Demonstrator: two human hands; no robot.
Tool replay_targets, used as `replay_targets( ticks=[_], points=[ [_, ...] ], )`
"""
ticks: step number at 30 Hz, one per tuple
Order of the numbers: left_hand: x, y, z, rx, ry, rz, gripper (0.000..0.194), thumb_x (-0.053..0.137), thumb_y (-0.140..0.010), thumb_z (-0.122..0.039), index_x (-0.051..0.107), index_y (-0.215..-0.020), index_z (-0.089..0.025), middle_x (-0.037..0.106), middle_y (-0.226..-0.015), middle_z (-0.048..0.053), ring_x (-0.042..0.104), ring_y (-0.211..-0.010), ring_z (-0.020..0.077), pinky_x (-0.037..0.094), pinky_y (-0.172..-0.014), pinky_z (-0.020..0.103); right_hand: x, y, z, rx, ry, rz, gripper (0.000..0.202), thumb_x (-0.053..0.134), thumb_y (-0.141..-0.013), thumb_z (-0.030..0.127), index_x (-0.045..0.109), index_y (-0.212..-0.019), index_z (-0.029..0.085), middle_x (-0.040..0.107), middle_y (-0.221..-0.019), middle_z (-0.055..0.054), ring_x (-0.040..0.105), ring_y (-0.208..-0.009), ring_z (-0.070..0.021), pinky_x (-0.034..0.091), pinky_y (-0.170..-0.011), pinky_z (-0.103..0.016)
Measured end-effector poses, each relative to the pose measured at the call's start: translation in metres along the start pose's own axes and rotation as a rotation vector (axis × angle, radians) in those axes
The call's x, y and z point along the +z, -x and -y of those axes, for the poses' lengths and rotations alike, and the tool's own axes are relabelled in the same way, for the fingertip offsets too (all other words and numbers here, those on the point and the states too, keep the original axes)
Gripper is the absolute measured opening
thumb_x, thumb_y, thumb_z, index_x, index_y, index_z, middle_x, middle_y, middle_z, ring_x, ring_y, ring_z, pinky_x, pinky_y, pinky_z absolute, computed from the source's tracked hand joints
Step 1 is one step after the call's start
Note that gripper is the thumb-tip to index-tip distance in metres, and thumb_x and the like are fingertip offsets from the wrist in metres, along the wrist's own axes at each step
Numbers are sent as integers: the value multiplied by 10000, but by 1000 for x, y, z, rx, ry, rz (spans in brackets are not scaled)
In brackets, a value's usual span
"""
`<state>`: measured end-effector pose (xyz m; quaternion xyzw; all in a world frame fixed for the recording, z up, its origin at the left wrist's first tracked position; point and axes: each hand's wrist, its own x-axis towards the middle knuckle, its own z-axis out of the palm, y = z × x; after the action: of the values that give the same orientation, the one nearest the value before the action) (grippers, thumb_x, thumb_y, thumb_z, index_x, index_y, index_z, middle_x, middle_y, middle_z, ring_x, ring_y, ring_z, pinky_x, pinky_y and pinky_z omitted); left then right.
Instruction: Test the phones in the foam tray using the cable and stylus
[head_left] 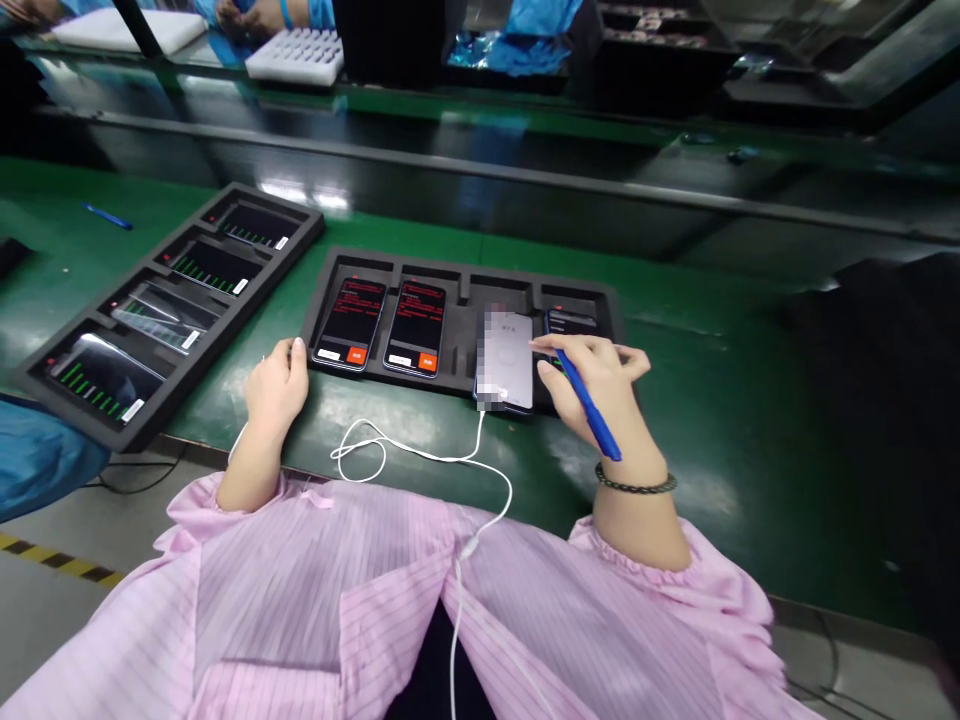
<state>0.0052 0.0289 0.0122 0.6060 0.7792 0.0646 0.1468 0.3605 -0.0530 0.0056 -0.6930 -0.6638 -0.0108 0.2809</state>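
My right hand [600, 385] holds a blue pen [589, 405] between its fingers, with a fingertip at the right edge of a phone with a light grey screen [514, 350]. This phone lies partly over the front rim of a dark foam tray [457, 385], and a white cable [427, 458] runs from its lower end. Two phones with red text, a left one [349, 325] and a right one [415, 325], lie in the tray's left slots. Behind my right hand another phone [570, 322] is partly hidden. My left hand [276, 385] is curled beside the tray's front left corner; what it grips, if anything, is hidden.
A second foam tray [244, 325] on the left holds several phones with green bars. Another blue pen [107, 216] lies on the green table [720, 400]. Across a metal rail stands a white slotted tray [296, 58], near a co-worker's hands [262, 15]. Blue fabric [45, 455] shows at lower left.
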Motion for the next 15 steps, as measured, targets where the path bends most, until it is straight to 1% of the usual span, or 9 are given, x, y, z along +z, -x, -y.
replay_targets(
  ticks=[4,10,15],
  points=[
    [-1,1,-1,2,-4,-1,510,250,-1052,-426,615,-1345,-223,732,-1157,186,658,-1161,397,481,-940,460,4,-14,-7,-10,-10,32,275,461,-899,325,697,-1033,277,737,-1109,-54,607,-1107,-301,259,-1009,-540],
    [-2,2,-1,-4,6,-20,494,267,-1055,-402,627,-1337,-217,738,-1151,177,672,-1135,375,491,-923,438,15,-38,-20,-49,-14,68,328,471,-786,234,706,-1010,281,737,-1100,-50,596,-1114,-309,257,-1011,-541],
    [-2,2,0,-8,1,-33,490,280,-1052,-409,638,-1324,-216,745,-1125,177,682,-1109,372,501,-879,422,19,-42,-26,-57,-19,97,374,469,-764,204,715,-1032,292,731,-1120,-35,590,-1134,-308,252,-1016,-547]
  ],
)
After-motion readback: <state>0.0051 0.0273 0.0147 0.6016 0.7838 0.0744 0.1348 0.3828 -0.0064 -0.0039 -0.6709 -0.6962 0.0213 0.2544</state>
